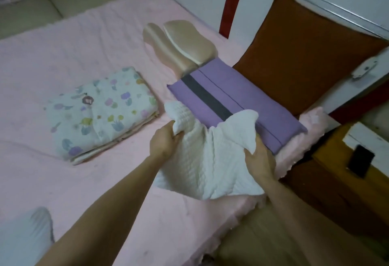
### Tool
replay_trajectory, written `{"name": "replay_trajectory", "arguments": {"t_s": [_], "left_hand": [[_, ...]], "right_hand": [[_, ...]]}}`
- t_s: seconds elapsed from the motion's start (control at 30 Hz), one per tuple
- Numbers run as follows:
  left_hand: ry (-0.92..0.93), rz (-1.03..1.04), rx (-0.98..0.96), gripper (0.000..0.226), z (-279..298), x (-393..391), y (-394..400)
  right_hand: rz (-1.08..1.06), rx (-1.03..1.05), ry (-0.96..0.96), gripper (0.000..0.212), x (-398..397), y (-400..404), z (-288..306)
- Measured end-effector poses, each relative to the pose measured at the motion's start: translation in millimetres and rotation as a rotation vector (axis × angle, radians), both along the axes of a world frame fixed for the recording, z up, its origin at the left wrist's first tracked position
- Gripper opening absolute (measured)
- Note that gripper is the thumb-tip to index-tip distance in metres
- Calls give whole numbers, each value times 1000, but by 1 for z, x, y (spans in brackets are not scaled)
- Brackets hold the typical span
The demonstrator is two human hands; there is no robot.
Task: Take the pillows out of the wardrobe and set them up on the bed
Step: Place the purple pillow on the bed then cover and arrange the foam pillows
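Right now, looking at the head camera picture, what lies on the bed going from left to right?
Folded floral quilt → white textured cloth, held by both hands → purple pillow with a dark grey stripe → brown square cushion leaning upright at the far right.

Around the flat purple pillow with a dark grey stripe point(227, 99), a rust-brown square cushion point(303, 55) blocks its far right side. 2 glossy beige contoured pillows point(185, 42) touch its far end, and a folded floral quilt point(101, 114) lies to its left across an open strip of pink sheet point(63, 44).
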State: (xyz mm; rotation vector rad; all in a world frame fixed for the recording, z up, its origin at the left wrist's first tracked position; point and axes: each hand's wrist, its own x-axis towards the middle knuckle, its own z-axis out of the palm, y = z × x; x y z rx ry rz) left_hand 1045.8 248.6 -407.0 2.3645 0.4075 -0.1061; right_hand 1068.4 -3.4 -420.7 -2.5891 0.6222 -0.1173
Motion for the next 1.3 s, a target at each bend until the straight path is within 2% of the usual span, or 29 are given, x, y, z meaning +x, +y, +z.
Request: {"name": "replay_trajectory", "arguments": {"t_s": [0.07,0.1,0.2,0.3,0.43,0.6,0.7,0.8,0.9,0.93,1.0,1.07,1.1,1.13,1.2,1.3], "left_hand": [[-45,-55,64,28,-3,44,-20],[-77,-75,95,29,-3,64,-27],[-174,-101,180,30,-4,115,-38],[-205,-90,254,32,-15,153,-37],[-135,-40,271,33,-49,180,-45],[-81,86,266,33,-87,193,-34],[-76,189,340,40,-103,201,-17],[61,257,407,56,-123,194,-11],[175,131,282,72,-143,174,-20],[191,85,228,74,-149,166,-27],[193,18,130,75,-161,153,-46],[172,-16,54,78,-174,145,-68],[173,-18,25,80,-181,143,-78],[182,-10,-2,81,-189,141,-88],[185,19,-60,82,-203,142,-106],[150,48,-158,82,-222,148,-121]], "right_hand": [[238,269,65,50,12,-19,-13],[258,310,19,48,18,-30,-19],[88,395,-128,50,28,-40,-34],[-114,556,-82,57,40,-27,-57],[-295,761,-48,64,43,0,-92],[-452,771,144,38,24,10,-136],[-460,819,269,38,21,5,-156],[-366,703,525,49,19,-14,-167],[-86,319,768,54,14,-41,-159],[33,123,748,53,14,-49,-154],[309,-192,484,51,25,-58,-146],[584,-259,83,35,47,-55,-139],[689,-283,-53,32,60,-49,-140],[769,-327,-103,45,73,-43,-144],[843,-393,-15,67,94,-40,-155],[758,-395,134,76,102,-52,-183]]}}
